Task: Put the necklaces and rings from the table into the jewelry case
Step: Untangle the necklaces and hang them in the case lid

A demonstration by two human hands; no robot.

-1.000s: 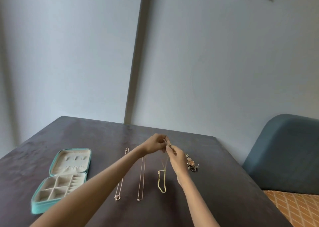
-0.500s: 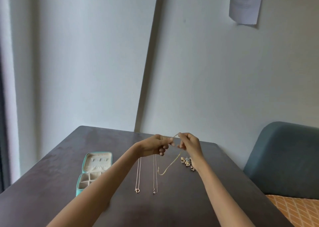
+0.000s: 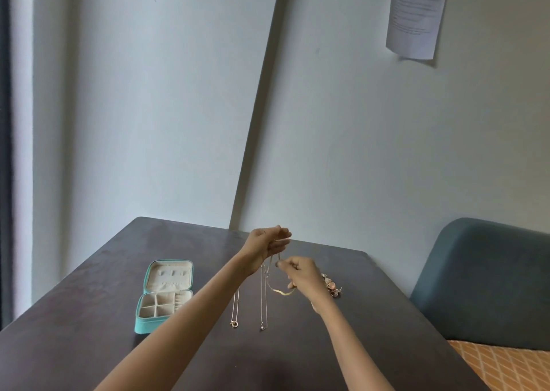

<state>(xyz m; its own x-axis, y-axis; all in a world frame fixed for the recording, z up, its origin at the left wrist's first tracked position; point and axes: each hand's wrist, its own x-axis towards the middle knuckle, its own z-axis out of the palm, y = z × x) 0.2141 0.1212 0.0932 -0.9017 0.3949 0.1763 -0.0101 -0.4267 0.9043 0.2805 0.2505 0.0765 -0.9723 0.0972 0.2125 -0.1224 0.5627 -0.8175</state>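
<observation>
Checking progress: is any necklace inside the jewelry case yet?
No, the open jewelry case shows only bare compartments; two thin necklaces lie on the table.

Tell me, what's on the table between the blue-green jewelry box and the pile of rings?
Two thin necklaces lie there side by side, shown in the head view.

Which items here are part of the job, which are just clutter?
Job: gold necklace held by left hand and right hand; two thin necklaces on table; rings; open jewelry case.
Clutter: wall paper; blue chair.
</observation>
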